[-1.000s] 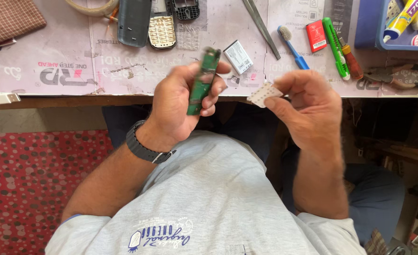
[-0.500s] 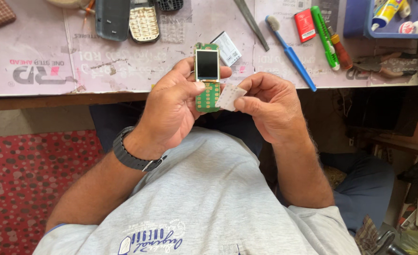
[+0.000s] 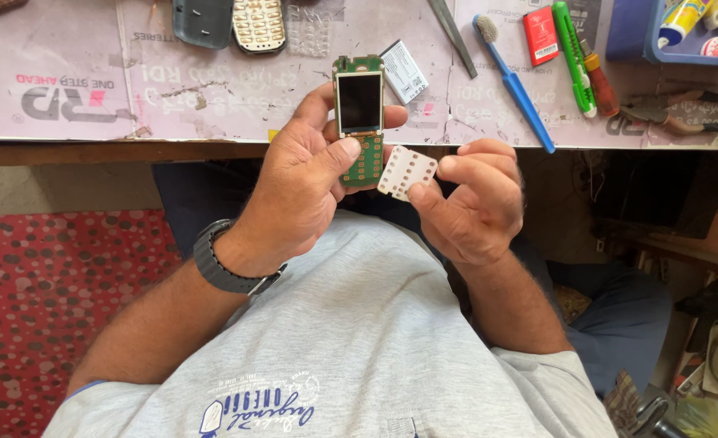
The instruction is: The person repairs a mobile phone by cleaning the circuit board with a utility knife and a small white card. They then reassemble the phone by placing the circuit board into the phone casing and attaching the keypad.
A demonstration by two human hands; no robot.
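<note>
My left hand (image 3: 304, 185) grips a green phone circuit board (image 3: 360, 118) upright, its small dark screen facing me and the thumb resting on the gold keypad contacts below. My right hand (image 3: 471, 201) pinches a small white keypad membrane sheet (image 3: 406, 172) with rows of holes, held just right of the board's lower end. Both hands hover over my lap at the front edge of the workbench (image 3: 132, 105). A dark watch (image 3: 223, 268) is on my left wrist.
On the bench lie a grey phone shell (image 3: 202, 22), a keypad frame (image 3: 259, 24), a small battery (image 3: 404, 70), a blue toothbrush (image 3: 515, 81), a red card (image 3: 541, 35), a green cutter (image 3: 573, 57), pliers (image 3: 674, 113) and a blue tray (image 3: 667, 36). Red patterned carpet (image 3: 42, 300) lies left.
The left hand turned the board from edge-on to screen-up. The right hand brought the white sheet close beside the board, then drew it slightly down and right.
</note>
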